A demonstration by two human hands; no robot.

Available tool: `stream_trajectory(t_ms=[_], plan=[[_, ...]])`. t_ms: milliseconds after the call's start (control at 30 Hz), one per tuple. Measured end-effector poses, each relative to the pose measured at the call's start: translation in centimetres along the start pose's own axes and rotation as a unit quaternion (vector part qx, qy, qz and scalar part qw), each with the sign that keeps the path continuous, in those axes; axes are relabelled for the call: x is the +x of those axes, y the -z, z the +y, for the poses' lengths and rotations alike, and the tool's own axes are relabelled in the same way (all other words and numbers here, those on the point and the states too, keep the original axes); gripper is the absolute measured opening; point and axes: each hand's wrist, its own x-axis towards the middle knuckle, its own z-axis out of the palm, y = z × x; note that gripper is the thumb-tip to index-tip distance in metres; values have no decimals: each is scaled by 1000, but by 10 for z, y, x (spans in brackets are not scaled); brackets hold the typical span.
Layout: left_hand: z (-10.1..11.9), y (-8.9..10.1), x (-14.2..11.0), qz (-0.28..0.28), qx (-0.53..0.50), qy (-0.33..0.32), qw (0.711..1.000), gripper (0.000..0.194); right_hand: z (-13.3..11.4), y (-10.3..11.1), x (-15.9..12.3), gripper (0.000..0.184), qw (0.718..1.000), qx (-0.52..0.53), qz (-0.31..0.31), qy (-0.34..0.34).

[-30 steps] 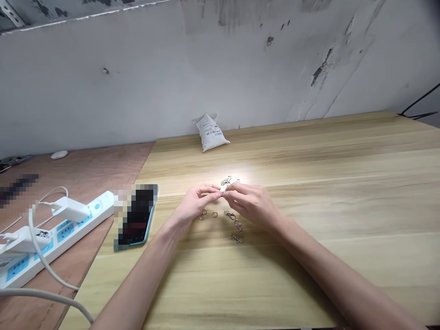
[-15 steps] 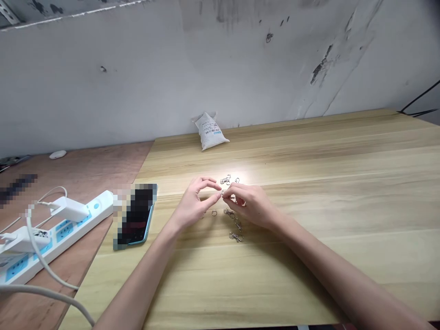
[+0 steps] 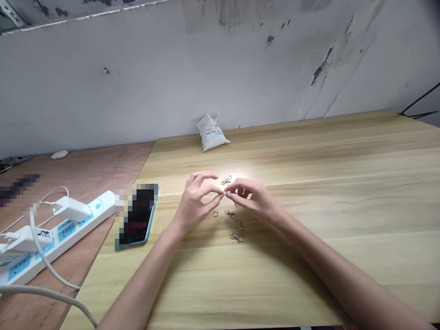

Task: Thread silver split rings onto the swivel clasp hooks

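My left hand (image 3: 195, 199) and my right hand (image 3: 252, 198) meet over the table, both pinching a small shiny metal swivel clasp (image 3: 226, 193) between thumb and index fingertips. Fingertips cover much of it, so whether a ring is on it cannot be made out. Just below lie several metal swivel clasps (image 3: 237, 237) with rings, in a loose column. A single key ring (image 3: 215, 213) rests beneath my left hand. Beyond my fingers sits a little cluster of clasps (image 3: 227, 180), and another metal piece is partly hidden under my right hand.
On the wooden table (image 3: 326, 206), a phone (image 3: 139, 215) lies to the left. A white power strip (image 3: 65, 233) with plugged chargers and looping cables (image 3: 44, 256) occupies the brown surface beside it. A printed plastic packet (image 3: 211, 133) stands against the wall at the back.
My left thumb and index finger have come together on the small metal piece. My right fingers have opened out a little around its other end. The view has shifted slightly.
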Motion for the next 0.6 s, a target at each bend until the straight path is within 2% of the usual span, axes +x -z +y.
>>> stream_trajectory(t_ms=[100, 200, 300, 433, 600], plan=[[-1, -2, -1, 33, 89, -29, 995, 9, 4, 0, 1, 16, 999, -1, -18, -35], [-5, -6, -2, 43, 137, -71, 987, 10, 8, 1, 1, 15, 997, -49, -24, -49], [-7, -8, -2, 30, 140, -77, 987, 12, 12, -1, 1, 15, 990, -142, -16, -15], [-5, -9, -1, 18, 151, -70, 986, 15, 12, -6, -1, 9, 968, -242, 6, 67], [-6, -8, -3, 23, 171, -78, 982, 15, 6, -12, -3, 11, 945, -304, 24, 116]])
